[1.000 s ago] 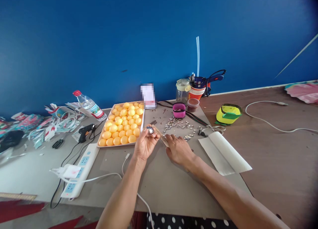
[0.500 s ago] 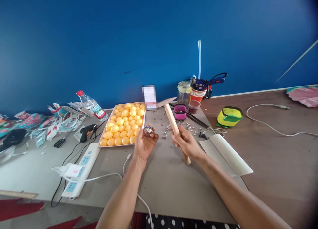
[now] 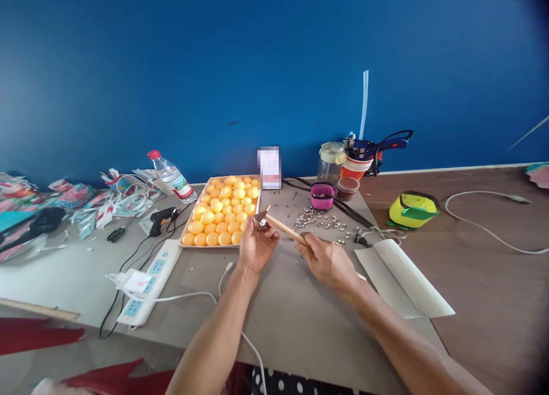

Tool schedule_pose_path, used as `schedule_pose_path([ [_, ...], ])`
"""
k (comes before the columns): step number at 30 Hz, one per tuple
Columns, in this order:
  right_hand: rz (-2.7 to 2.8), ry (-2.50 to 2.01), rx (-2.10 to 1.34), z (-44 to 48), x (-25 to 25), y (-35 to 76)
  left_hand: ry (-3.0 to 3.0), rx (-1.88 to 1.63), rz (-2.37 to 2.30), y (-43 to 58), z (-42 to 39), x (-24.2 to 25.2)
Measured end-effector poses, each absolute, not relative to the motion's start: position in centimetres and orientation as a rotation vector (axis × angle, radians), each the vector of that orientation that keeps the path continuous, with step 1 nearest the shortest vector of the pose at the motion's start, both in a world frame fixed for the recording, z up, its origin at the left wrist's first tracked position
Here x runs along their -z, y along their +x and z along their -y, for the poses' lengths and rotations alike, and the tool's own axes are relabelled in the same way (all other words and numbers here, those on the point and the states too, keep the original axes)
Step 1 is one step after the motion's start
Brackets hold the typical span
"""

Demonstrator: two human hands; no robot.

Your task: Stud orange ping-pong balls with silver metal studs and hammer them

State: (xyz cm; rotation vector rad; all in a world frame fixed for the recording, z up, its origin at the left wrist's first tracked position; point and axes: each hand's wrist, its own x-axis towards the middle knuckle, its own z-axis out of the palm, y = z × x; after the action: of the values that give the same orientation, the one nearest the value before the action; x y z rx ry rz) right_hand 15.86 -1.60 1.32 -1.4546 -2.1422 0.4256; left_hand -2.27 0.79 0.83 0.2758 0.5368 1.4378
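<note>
My left hand (image 3: pixel 256 253) is closed around a small round object with a shiny silver surface (image 3: pixel 261 224), palm turned up. In my right hand (image 3: pixel 329 260) is a hammer (image 3: pixel 283 228), gripped by its wooden handle. The hammer's head is at the silver object; I cannot tell whether they touch. Beyond my hands, several small shiny metal pieces (image 3: pixel 305 218) lie scattered on the grey table mat (image 3: pixel 283 309). A purple container (image 3: pixel 322 197) stands just behind them, with small pieces inside.
Left of my hands sits a tray (image 3: pixel 182 244) of orange balls (image 3: pixel 223 227). A power strip (image 3: pixel 165 258), glue gun (image 3: pixel 160 220) and leaning bottle (image 3: pixel 178 180) are farther left. To the right are white paper (image 3: pixel 407 280), a yellow-green pouch (image 3: pixel 414 209) and a lidded jar (image 3: pixel 331 162).
My right hand has tipped the hammer over to the left, bringing its head down to the silver object. My left hand keeps hold of that object. The view has shifted slightly left.
</note>
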Motion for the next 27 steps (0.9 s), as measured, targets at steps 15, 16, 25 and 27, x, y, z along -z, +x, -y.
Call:
schedule_pose_path([
  [15, 2.054, -1.44, -0.308, 1.62, -1.35, 16.03, 0.31, -1.412, -0.457, -2.29, -0.29, -1.36],
  [16, 2.044, -1.432, -0.319, 1.63, -1.39, 16.04, 0.311, -1.409, -0.461, -2.27, -0.27, -1.4],
  [25, 2.012, -1.422, -0.349, 1.72, -1.45, 16.04, 0.318, -1.404, -0.429, -2.27, -0.16, -1.44],
  [27, 2.042, -1.444, -0.371, 1.75, -1.48, 16.03, 0.307, -1.407, -0.422, -2.26, -0.14, -1.47],
])
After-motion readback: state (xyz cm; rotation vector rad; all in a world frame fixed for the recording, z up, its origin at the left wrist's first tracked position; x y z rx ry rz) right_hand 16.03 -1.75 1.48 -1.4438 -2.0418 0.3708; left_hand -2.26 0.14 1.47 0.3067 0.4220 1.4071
